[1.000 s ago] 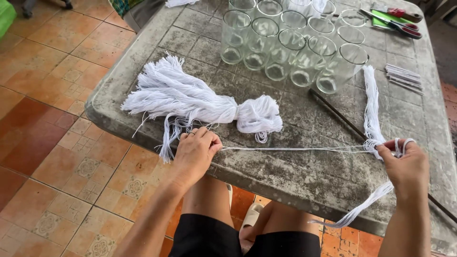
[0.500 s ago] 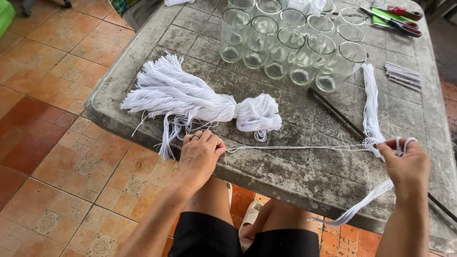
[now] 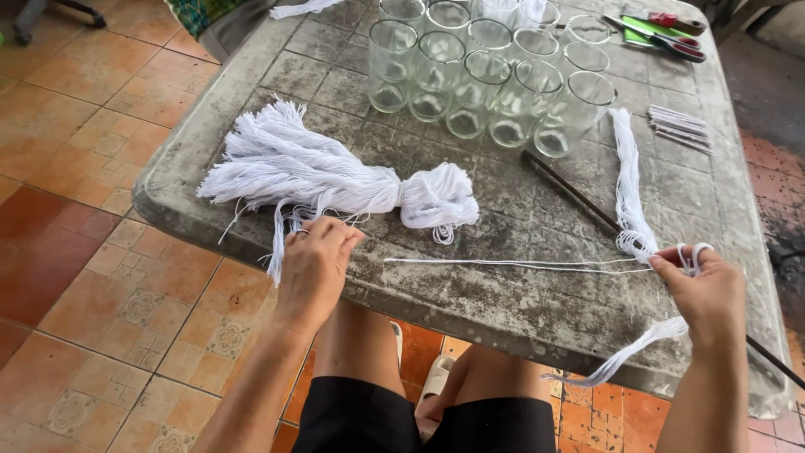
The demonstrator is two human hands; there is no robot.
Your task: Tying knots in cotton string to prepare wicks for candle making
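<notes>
The right hand [image 3: 708,289], at the lower right of the frame, is pinching a skein of white cotton strands [image 3: 631,205] looped round its fingers, keeping them from slipping off the table [image 3: 537,310] edge. A few loose strands [image 3: 511,265] are lying flat across the middle, stretched toward the left hand [image 3: 314,268]. That hand is curled at the fringe of the big tied yarn bundle [image 3: 335,176] at centre left; whether it is gripping anything, I cannot tell. Glass tumblers [image 3: 478,75] are standing clustered at the top.
</notes>
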